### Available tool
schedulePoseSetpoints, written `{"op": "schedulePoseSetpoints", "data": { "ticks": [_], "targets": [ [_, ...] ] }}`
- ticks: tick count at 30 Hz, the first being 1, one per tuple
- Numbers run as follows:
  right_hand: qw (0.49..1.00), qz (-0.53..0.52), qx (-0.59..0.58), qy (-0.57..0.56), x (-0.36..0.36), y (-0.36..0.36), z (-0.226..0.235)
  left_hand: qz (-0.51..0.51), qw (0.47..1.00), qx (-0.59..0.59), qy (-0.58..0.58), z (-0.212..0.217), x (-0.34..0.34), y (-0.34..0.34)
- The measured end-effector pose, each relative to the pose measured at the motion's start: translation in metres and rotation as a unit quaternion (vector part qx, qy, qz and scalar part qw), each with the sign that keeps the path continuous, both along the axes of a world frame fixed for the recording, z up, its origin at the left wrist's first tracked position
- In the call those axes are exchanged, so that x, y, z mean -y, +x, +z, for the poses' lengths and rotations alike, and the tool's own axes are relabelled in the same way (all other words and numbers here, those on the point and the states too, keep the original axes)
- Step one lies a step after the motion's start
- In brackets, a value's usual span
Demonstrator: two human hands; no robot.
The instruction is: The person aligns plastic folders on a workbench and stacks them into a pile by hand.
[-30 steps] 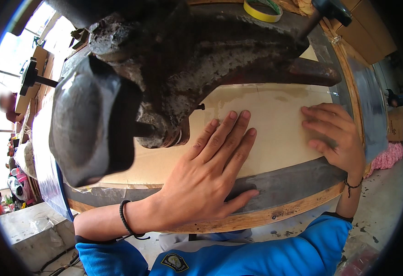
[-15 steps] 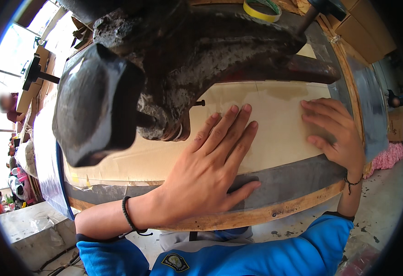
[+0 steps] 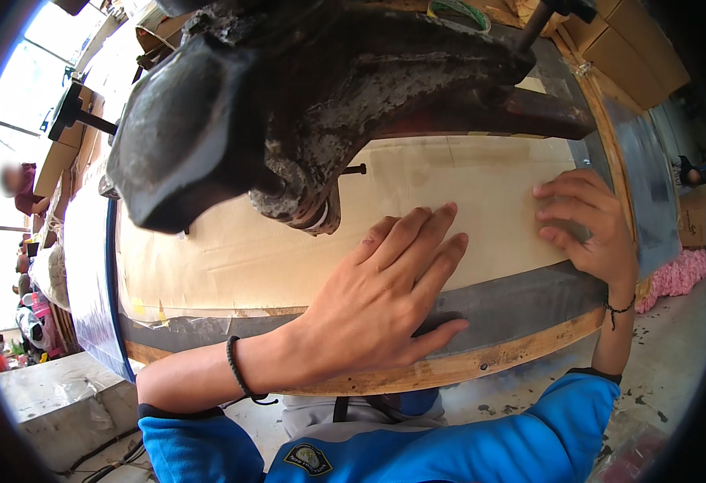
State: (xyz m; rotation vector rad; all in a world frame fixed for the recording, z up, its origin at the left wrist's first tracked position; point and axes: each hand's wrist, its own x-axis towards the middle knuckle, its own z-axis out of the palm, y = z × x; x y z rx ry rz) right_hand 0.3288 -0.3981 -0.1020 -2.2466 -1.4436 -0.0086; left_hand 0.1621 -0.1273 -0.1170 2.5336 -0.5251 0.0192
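A pale cream sheet [image 3: 232, 266] lies across the dark grey board [image 3: 522, 298], which has a wooden edge strip [image 3: 490, 362]. Over the sheet's middle rests my left hand [image 3: 385, 290], palm down, its fingers a little bent and pointing away, the thumb out over the grey border. It holds nothing. My right hand [image 3: 590, 221] is at the sheet's right end, fingers apart and curved, with their tips at the sheet and nothing in them. Above both hands looms a worn dark metal clamp frame [image 3: 329, 88] with a big black knob [image 3: 188, 137] and a bar across the sheet.
A roll of tape [image 3: 462, 14] sits at the far edge. Black knobs on rods stick up at the left [image 3: 75, 113] and far right. Cardboard boxes [image 3: 639, 56] stand at the back right. Pink fluffy material [image 3: 679, 278] lies low at the right.
The clamp frame and its knob have swung slightly up and to the right in view. My left hand's fingers have bent more and shifted slightly right. My right hand's fingers have curled a little.
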Motion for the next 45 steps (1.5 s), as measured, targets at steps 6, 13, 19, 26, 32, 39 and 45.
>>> {"op": "schedulePoseSetpoints", "data": {
  "ticks": [6, 13, 19, 26, 32, 39, 45],
  "targets": [
    [1.0, 0.007, 0.004, 0.009, -0.001, -0.001, 0.0, 0.061, 0.996, 0.039, 0.043, -0.002, -0.003, 0.005],
    [1.0, 0.007, 0.014, 0.001, -0.002, -0.002, 0.0, 0.081, 0.993, 0.039, 0.083, -0.005, -0.001, 0.003],
    [1.0, 0.0, 0.006, -0.006, -0.002, -0.003, 0.001, 0.089, 0.992, 0.053, 0.071, -0.009, -0.002, 0.006],
    [0.999, -0.023, -0.006, -0.027, 0.0, -0.004, 0.005, 0.074, 0.992, 0.089, 0.055, -0.01, -0.001, 0.011],
    [0.999, -0.039, -0.008, -0.033, -0.002, -0.005, 0.006, 0.046, 0.996, 0.069, 0.023, -0.007, -0.001, 0.011],
    [0.997, -0.065, -0.005, -0.045, 0.005, -0.004, 0.008, 0.007, 1.0, 0.028, 0.007, -0.006, 0.0, 0.012],
    [0.997, -0.062, 0.012, -0.04, 0.006, -0.002, 0.007, 0.009, 0.999, 0.03, 0.027, -0.005, 0.001, 0.013]
  ]
}}
